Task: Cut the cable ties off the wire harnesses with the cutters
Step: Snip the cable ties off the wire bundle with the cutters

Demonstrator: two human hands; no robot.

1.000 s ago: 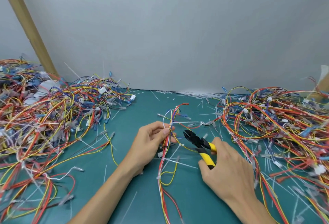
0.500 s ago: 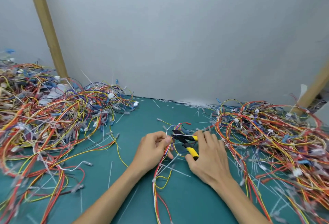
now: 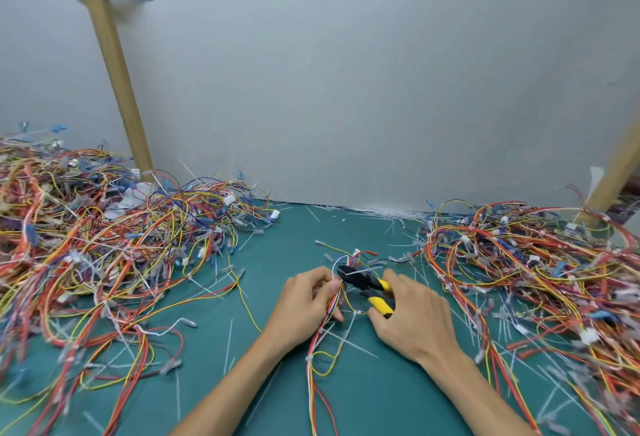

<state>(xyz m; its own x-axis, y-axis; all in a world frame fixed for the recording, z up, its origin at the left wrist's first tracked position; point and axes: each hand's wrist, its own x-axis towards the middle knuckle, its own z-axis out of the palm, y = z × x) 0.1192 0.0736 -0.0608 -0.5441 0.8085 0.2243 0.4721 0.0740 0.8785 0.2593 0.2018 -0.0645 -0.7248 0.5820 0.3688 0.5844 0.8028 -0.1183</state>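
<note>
**Cutters' head at the held harness**

The left hand (image 3: 304,304) pinches a slim harness of red, yellow, blue and white wires (image 3: 313,349) between thumb and fingertips, just below its fanned top end. The right hand (image 3: 415,321) is wrapped round the yellow-and-black-handled cutters (image 3: 367,285). Their black head points left and sits against the harness directly above the left fingertips. A thin white cable tie (image 3: 353,273) crosses the head; whether the blades bite it is too blurred to tell. The harness trails toward the camera over the teal mat (image 3: 381,397), with white ties knotted along it. Tangled wire heaps lie at left (image 3: 104,245) and right (image 3: 536,262).
</note>
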